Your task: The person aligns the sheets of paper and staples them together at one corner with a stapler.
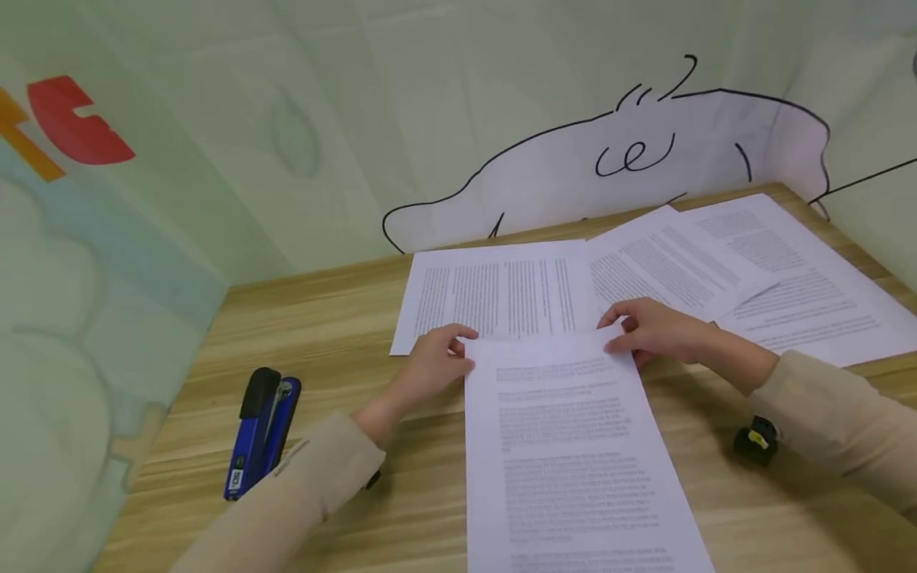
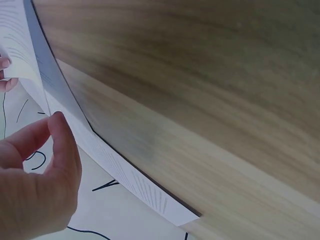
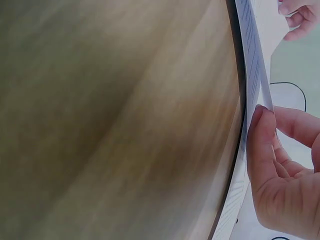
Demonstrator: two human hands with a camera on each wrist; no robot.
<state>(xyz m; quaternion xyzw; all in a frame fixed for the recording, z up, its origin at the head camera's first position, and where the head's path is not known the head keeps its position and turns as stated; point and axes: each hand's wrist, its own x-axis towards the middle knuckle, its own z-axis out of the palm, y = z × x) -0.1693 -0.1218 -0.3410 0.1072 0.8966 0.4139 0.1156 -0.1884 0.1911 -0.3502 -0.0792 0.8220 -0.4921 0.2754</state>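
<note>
A printed sheet of paper (image 1: 566, 446) is held between both hands, its far edge raised and its near end running out of the bottom of the head view. My left hand (image 1: 437, 358) pinches the far left corner between thumb and fingers; the left wrist view shows that thumb (image 2: 62, 135) at the paper's edge. With thumb and forefinger, my right hand (image 1: 655, 330) pinches the far right corner, also seen in the right wrist view, where the hand (image 3: 285, 175) grips the edge. Just beyond, another printed sheet (image 1: 494, 290) lies sideways on the table, partly covered by the held one.
On the left of the wooden table (image 1: 337, 318) lies a blue and black stapler (image 1: 261, 434). More printed sheets overlap at the back right, one tilted paper (image 1: 666, 263) over another sheet (image 1: 809, 286). A drawn-on backdrop (image 1: 344, 119) stands right behind the table.
</note>
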